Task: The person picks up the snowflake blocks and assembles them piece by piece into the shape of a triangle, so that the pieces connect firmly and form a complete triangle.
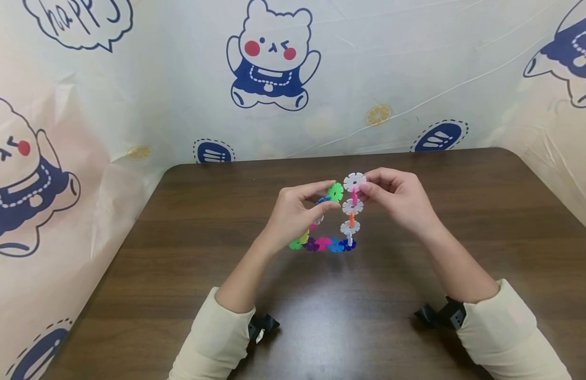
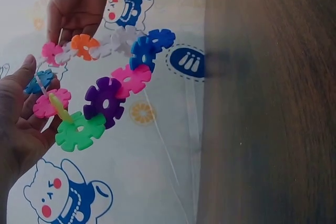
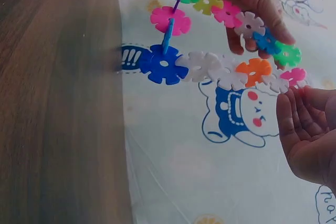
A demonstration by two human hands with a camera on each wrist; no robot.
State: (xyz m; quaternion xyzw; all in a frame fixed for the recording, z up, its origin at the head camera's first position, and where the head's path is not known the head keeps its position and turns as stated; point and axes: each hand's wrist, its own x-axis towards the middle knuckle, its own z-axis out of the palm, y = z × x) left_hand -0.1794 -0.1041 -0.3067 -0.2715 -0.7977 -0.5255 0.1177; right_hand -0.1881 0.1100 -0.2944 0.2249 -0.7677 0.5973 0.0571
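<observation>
A chain of interlocking snowflake discs (image 1: 323, 243), flower-shaped plastic pieces with notched edges, hangs in a U between both hands above the table. My left hand (image 1: 293, 211) pinches the green end disc (image 1: 336, 191) between thumb and fingers. At the other end, my right hand (image 1: 402, 198) pinches the white disc (image 1: 353, 182) near its edge. The two end discs are close together with a narrow gap between them. In the right wrist view, a dark blue disc (image 3: 164, 64) marks a corner, with white and orange discs (image 3: 253, 72) along one side. A purple disc (image 2: 105, 103) shows in the left wrist view.
The brown wooden table (image 1: 179, 274) lies under both forearms. A pale cloth with printed bears (image 1: 271, 58) stands behind and beside it. Each sleeve cuff carries a black wrist camera (image 1: 452, 314).
</observation>
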